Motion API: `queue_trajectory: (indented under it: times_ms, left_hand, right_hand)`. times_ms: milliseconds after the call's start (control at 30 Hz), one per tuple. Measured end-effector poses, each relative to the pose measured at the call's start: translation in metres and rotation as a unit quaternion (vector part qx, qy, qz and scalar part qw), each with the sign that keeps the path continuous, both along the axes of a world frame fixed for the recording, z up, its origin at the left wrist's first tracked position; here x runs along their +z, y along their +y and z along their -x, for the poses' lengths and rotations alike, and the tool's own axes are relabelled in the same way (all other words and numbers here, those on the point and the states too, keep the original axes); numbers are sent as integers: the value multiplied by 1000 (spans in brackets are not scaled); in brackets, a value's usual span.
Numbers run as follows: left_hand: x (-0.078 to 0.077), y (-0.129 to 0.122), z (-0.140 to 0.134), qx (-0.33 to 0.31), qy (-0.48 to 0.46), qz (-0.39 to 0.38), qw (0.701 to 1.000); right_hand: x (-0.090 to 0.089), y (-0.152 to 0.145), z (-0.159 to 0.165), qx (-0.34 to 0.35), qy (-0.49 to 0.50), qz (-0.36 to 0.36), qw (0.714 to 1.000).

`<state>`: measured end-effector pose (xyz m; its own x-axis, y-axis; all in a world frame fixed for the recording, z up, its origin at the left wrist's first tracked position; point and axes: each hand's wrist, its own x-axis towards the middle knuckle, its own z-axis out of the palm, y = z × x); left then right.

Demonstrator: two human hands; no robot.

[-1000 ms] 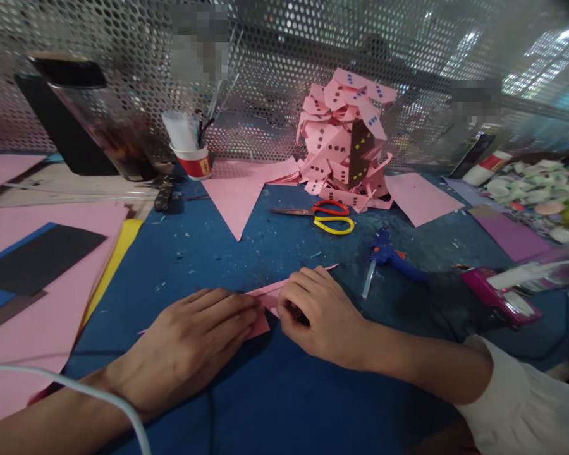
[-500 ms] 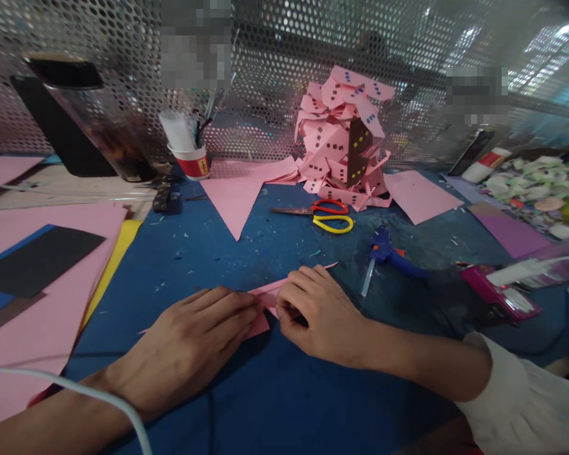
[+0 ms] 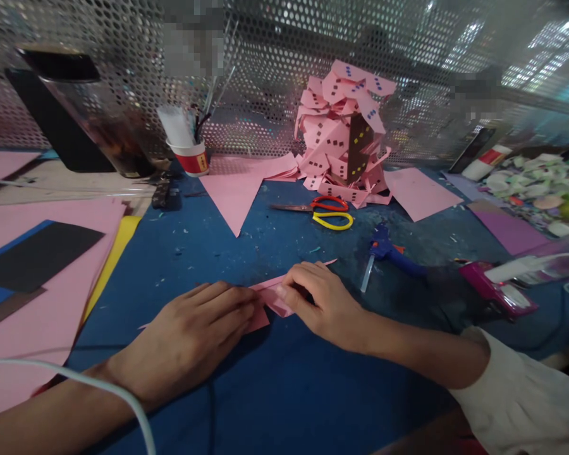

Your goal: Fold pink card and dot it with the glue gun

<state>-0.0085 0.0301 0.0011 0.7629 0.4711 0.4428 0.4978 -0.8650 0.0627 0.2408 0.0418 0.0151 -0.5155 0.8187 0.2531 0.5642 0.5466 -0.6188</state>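
Note:
A folded piece of pink paper (image 3: pixel 275 298) lies on the blue table under both hands. My left hand (image 3: pixel 196 338) rests palm down over its left part, fingers close together and holding it; its thumb is hidden. A pointed bit of pink shows past the wrist side. On the right part of the paper, my right hand (image 3: pixel 320 302) grips the edge between thumb and curled fingers. A thin pink tip sticks out beyond its knuckles. Scissors (image 3: pixel 332 212) with one red and one yellow handle lie beyond the hands. To the right is a blue glue gun (image 3: pixel 384 245) with a clear glue stick.
A pink paper model (image 3: pixel 341 139) stands against the perforated metal screen (image 3: pixel 265 95). Pink sheets (image 3: pixel 52 328) lie at left, near a paper cup (image 3: pixel 192 158) and a dark-lidded bottle (image 3: pixel 104 126). A white cable (image 3: pixel 99 388) crosses my left forearm. Scraps (image 3: pixel 531 186) pile at right.
My right thumb has moved up onto the pink paper, and more of the folded flap shows between the hands. My left hand has stayed nearly in place.

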Motion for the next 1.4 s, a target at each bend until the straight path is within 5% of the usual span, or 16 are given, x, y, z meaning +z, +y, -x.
queue_trajectory:
  times_ms: [200,1400]
  left_hand:
    - [0,-1,-1,6,1,12,1000]
    - [-1,-1,-2,13,8,51,999]
  right_hand:
    - [-2,-3,1,40,-24,-11,999]
    - [-6,-2,3,33,-80,-34,996]
